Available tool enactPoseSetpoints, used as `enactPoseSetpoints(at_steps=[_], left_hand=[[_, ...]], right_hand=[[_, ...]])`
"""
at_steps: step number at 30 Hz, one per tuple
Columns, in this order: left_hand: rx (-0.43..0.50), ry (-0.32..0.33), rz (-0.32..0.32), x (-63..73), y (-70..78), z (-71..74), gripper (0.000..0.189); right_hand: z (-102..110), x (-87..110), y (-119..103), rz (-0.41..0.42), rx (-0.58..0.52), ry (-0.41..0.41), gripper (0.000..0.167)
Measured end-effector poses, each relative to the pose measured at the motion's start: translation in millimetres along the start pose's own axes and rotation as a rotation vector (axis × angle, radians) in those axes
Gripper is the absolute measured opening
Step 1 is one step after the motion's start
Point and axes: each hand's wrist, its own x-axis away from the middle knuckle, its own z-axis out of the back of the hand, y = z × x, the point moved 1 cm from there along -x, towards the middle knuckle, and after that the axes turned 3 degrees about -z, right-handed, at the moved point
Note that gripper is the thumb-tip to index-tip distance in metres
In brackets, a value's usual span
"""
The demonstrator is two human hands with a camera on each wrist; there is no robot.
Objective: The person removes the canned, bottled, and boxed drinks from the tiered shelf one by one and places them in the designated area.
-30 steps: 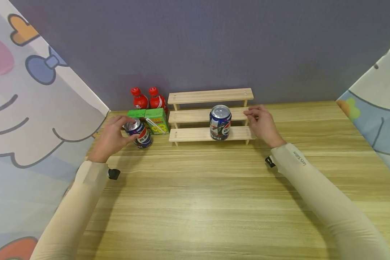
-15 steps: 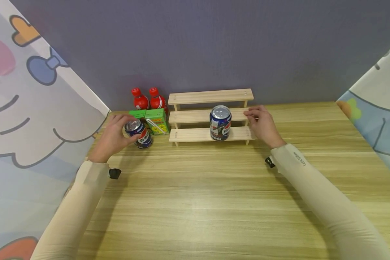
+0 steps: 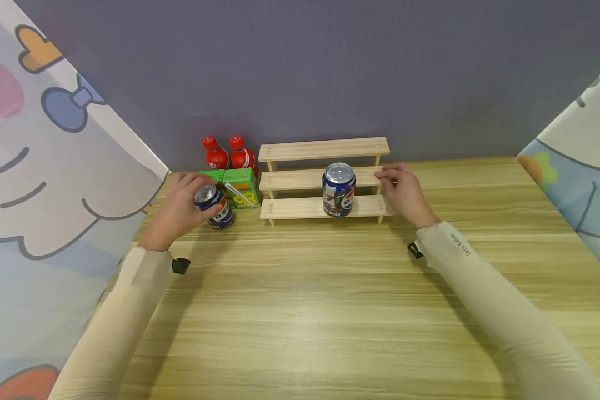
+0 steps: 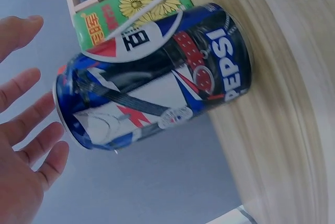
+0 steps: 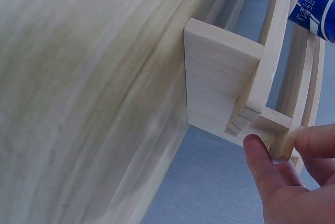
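Note:
In the head view a Pepsi can [image 3: 221, 214] stands upright on the wooden table at the left. My left hand [image 3: 178, 208] is spread around its top, thumb at the front and fingers behind. The left wrist view shows these spread fingers [image 4: 36, 153] by the rim of the can [image 4: 152, 77]. A second Pepsi can [image 3: 338, 191] stands on the lowest step of the three-tier wooden display shelf [image 3: 292, 208]. My right hand [image 3: 404, 194] pinches the right end of the middle plank; the right wrist view shows thumb and finger [image 5: 259, 164] at that plank end [image 5: 285, 143].
Two green drink cartons [image 3: 242, 186], one with a white straw on its front, stand right behind the left can. Two red-capped bottles [image 3: 242, 153] are behind them. A grey wall [image 3: 300, 72] rises behind the shelf, and a cartoon-printed panel [image 3: 55, 166] borders the left side.
My left hand has shifted slightly to the right over the can, its fingers reaching further past the rim. The right hand stays at the shelf end.

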Motion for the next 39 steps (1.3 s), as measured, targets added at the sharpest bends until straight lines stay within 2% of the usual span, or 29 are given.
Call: enactPoseSetpoints(at_steps=[11,18,24,30,34,39], left_hand=[[0.024,0.025,-0.108,-9.8,15.4,-2.6,0.05],[0.056,0.007,-0.12,-19.0,29.2,-6.3,0.052],[0.084,0.021,-0.179,-27.2,41.2,-8.3,0.052],[0.123,-0.011,-0.19,-35.2,52.0,-14.0,0.052],[0.136,-0.012,-0.222,-40.4,57.9,-16.9,0.051],[0.159,-0.044,-0.218,-45.4,67.0,-19.5,0.051]], right_hand=[[-1,-0.4,1,0.007,0.004,0.003,0.022],[-1,-0.9,2,-0.002,-0.005,0.0,0.023],[-1,-0.9,2,0.001,-0.006,0.0,0.023],[-1,-0.7,2,0.01,-0.002,0.0,0.023],[-1,-0.7,2,0.017,0.001,0.0,0.023],[-1,-1.2,3,0.023,0.002,0.008,0.022]])
